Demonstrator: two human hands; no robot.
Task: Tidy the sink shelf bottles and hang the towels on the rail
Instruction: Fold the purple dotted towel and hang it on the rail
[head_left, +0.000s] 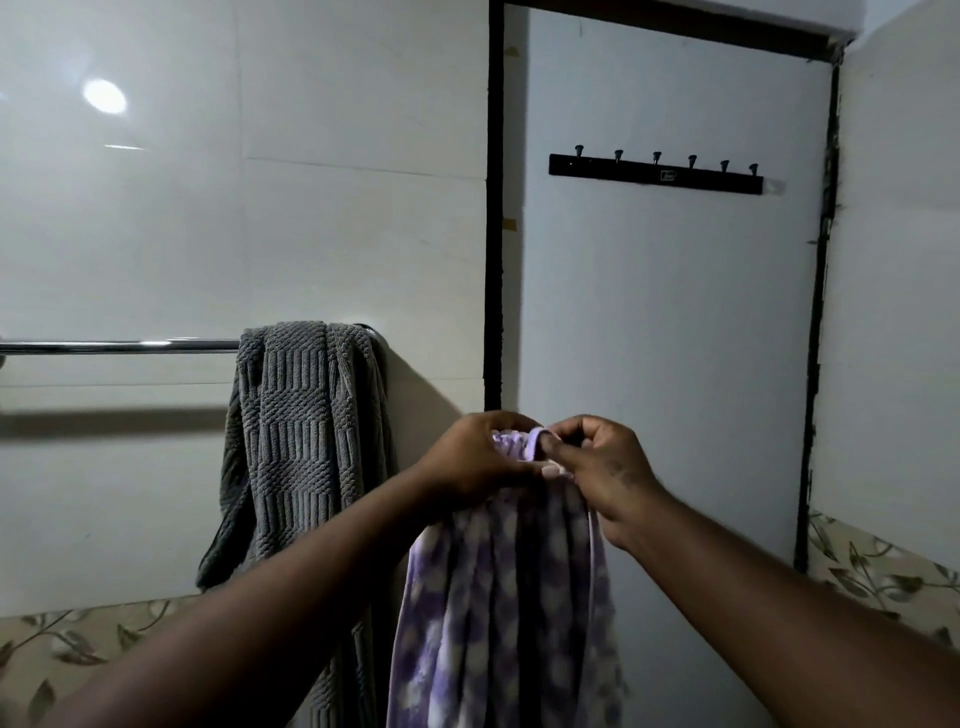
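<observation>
The grey towel (306, 415) already hangs at the right end of the rail (119, 345). The purple towel (509, 597) is not yet hung: the left grip (478, 457) and right grip (608, 470) both pinch its bunched top edge, beside the rail. The shelf bottles are out of view.

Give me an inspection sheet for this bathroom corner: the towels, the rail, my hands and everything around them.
Surface: white tiled wall carrying a chrome rail.
Job's things: grey towel draped over the rail's right end; purple patterned towel held bunched in front of the door, not on the rail; bottles, nothing seen.
Clutter: nothing seen.
Grippers: left hand and right hand both grip the purple towel's top edge.
Cables: nothing seen.
Surroundings: white door with a black hook rack, nothing on its hooks; leaf-pattern border tiles low on the wall.
</observation>
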